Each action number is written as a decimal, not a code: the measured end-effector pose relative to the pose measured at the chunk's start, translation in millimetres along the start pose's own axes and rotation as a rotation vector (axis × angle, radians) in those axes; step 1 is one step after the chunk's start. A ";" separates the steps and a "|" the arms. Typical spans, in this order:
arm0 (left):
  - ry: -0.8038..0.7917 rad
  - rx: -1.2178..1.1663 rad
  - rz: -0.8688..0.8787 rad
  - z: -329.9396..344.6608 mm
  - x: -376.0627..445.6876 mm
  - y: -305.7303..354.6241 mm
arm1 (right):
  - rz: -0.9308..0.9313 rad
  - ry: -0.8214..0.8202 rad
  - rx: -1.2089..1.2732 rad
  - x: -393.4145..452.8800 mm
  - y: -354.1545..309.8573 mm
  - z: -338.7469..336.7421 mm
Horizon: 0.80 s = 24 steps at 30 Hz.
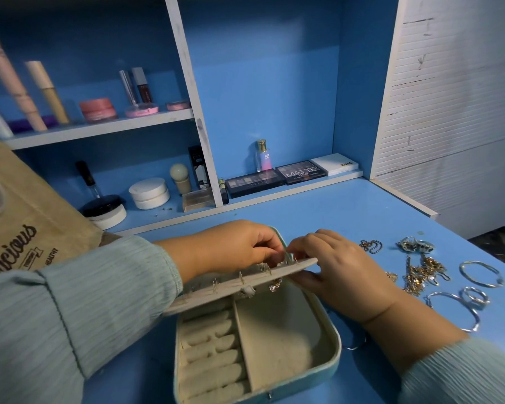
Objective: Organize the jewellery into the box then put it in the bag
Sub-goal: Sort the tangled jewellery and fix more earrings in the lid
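Note:
A teal jewellery box (331, 365) with a beige lining lies open on the blue desk, its ring rolls on the left. A beige earring panel (225, 290) with earring posts sticking up through it is raised over the box. My left hand (239, 246) pinches something small at the panel's top edge. My right hand (341, 275) grips the panel's right end, thumb beneath. Earrings (274, 285) hang under the panel. Loose gold chains (420, 272), rings (414, 244) and silver bangles (481, 274) lie to the right. A brown printed bag (27, 228) stands at the left.
Shelves behind hold cosmetics: pink jars (98, 109), tubes, white compacts (149, 193), eyeshadow palettes (254, 182) and a perfume bottle (263, 156). A white slatted wall (455, 97) rises at the right, and the desk edge runs along there.

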<state>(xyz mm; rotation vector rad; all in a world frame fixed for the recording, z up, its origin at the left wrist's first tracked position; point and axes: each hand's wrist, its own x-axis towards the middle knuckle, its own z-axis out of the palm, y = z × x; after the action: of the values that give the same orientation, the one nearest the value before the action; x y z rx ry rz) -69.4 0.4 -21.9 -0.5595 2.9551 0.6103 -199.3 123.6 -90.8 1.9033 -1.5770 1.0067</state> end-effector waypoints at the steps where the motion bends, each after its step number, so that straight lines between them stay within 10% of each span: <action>1: -0.007 -0.001 0.002 -0.4 0.0 0.0 | 0.000 0.002 0.001 0.0 -0.1 0.0; 24: -0.013 -0.277 0.012 1.5 -0.9 -11.9 | 0.012 0.016 -0.011 -0.3 0.6 2.1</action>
<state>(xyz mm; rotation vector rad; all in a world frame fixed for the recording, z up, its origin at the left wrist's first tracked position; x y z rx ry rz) -64.2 -8.9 -27.5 -0.5545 2.8812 1.0295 -199.4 122.1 -92.4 1.8757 -1.5836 1.0146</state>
